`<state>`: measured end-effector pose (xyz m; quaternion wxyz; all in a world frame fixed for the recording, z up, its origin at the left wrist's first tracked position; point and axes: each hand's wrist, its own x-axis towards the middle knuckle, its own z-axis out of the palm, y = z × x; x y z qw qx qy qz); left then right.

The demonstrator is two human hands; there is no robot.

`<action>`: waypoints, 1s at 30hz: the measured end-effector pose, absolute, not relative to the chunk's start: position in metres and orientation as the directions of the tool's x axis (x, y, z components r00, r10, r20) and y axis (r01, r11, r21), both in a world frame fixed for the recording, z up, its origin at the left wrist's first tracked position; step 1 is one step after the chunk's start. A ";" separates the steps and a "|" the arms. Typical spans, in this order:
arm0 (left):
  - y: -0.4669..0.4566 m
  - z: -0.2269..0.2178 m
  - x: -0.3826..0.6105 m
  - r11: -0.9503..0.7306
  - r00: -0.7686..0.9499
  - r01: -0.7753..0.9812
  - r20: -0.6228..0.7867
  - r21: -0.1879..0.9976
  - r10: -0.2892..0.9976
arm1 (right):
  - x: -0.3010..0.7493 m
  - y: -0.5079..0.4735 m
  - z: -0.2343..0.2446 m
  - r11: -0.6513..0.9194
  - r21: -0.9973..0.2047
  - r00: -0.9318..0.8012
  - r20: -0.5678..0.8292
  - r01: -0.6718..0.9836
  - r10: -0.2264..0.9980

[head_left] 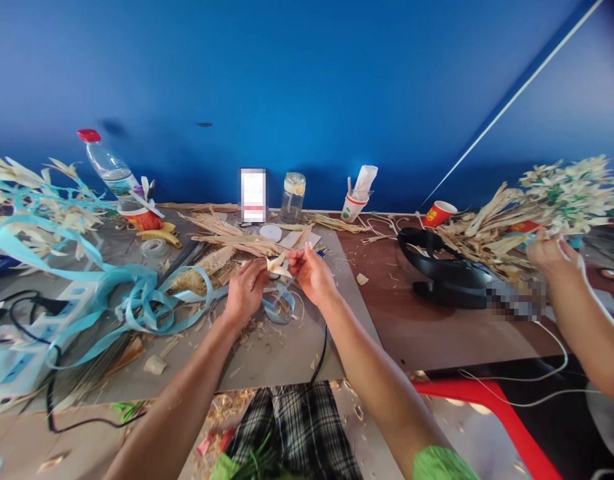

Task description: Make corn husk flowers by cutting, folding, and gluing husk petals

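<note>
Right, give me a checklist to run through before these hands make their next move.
1. Pale husk piece at the fingertips of the left hand and right hand: ok.
2. Grip firm on it: cannot tell; a still picture shows no pressure.
3. Light-blue ribbon untangled: not ok; it lies in loose loops to the left.
4. Tabletop swept of scraps: not ok; shavings lie around the hands.
5. Lidded clear bottle upright: ok.
6. Co-worker's hand apart from both hands: ok, far right.
</note>
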<state>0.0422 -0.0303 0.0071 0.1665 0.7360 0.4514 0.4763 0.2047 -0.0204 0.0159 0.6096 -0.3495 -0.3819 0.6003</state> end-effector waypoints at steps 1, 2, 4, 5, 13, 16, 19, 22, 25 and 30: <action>-0.030 0.008 0.041 -0.498 0.101 0.510 0.527 0.701 0.844 | 0.206 -0.020 0.016 0.059 -0.881 0.013 0.059 -0.469 0.998; -0.031 0.009 0.040 -0.453 0.056 0.507 0.497 0.733 0.866 | 0.206 -0.019 0.015 0.084 -0.881 0.041 0.073 -0.466 0.996; -0.031 0.011 0.038 -0.371 -0.035 0.471 0.438 0.800 0.899 | 0.207 -0.019 0.014 0.136 -0.890 0.101 0.102 -0.436 0.990; -0.030 0.012 0.037 -0.346 -0.071 0.446 0.418 0.825 0.906 | 0.207 -0.019 0.013 0.160 -0.899 0.125 0.119 -0.407 0.985; -0.026 0.013 0.034 -0.320 -0.174 0.394 0.412 0.862 0.895 | 0.204 -0.024 0.013 0.188 -0.976 0.169 0.168 -0.109 0.971; -0.023 0.008 0.032 -0.319 -0.189 0.396 0.416 0.861 0.890 | 0.206 -0.024 0.013 0.221 -0.975 0.138 0.220 0.010 0.966; -0.020 0.003 0.030 -0.330 -0.200 0.392 0.429 0.859 0.881 | 0.206 -0.021 0.007 0.345 -0.917 0.104 0.370 0.201 0.923; -0.018 0.000 0.028 -0.337 -0.201 0.393 0.437 0.856 0.877 | 0.205 -0.020 0.000 0.433 -0.844 0.034 0.467 0.317 0.884; -0.018 0.000 0.028 -0.339 -0.203 0.394 0.441 0.854 0.874 | 0.205 -0.020 -0.002 0.411 -0.855 0.027 0.441 0.316 0.897; -0.019 0.001 0.029 -0.342 -0.202 0.394 0.443 0.853 0.873 | 0.208 -0.021 0.001 0.352 -0.869 0.049 0.391 0.347 0.919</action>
